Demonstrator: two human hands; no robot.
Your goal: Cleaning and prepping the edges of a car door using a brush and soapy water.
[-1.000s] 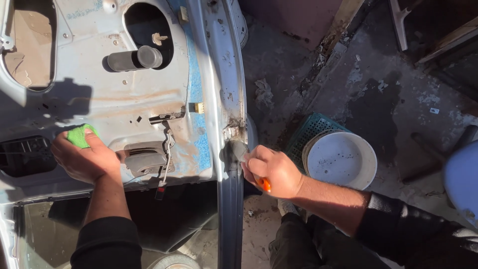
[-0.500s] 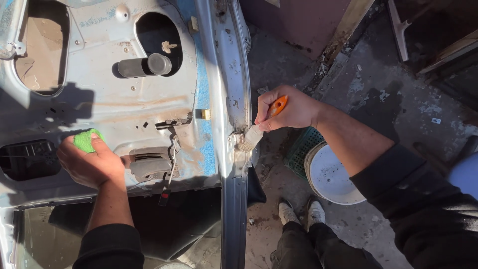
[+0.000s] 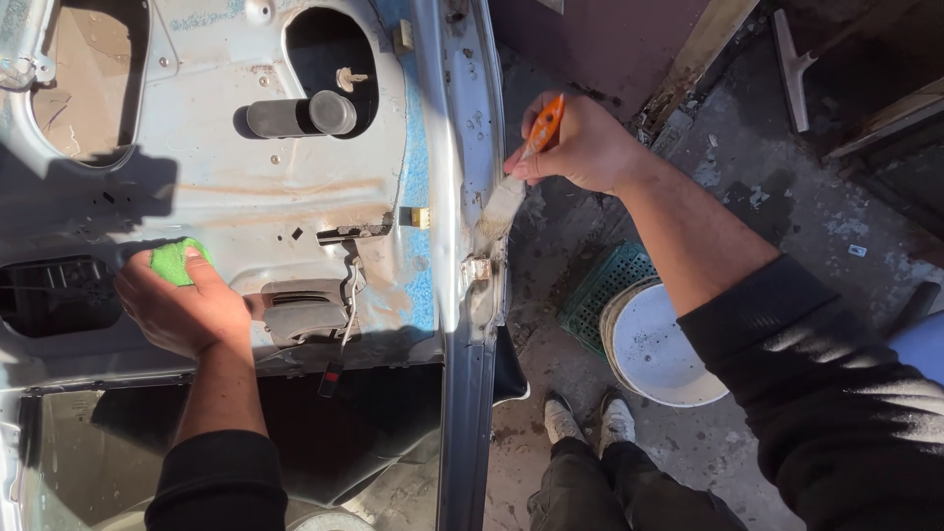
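Note:
A stripped light-blue car door point(image 3: 295, 197) stands before me, inner metal panel bare, with several cut-outs. My left hand point(image 3: 182, 305) rests on the panel at lower left, pressing a green cloth point(image 3: 172, 261) against the metal. My right hand point(image 3: 580, 143) grips a paintbrush point(image 3: 521, 172) with an orange handle. Its pale bristles touch the door's rear edge point(image 3: 472, 226), just above a small rusty latch bracket point(image 3: 479, 267).
A white bucket point(image 3: 659, 349) sits on the concrete floor at the right, on a green plastic crate point(image 3: 605, 285). My shoes point(image 3: 590, 418) stand beside it. A dark cylinder point(image 3: 295, 115) pokes out of a door opening. Planks and a squeegee point(image 3: 792, 59) lie upper right.
My right hand lifted the brush from low beside the door edge up to the edge above the latch bracket. The left hand and green cloth stayed in place on the panel.

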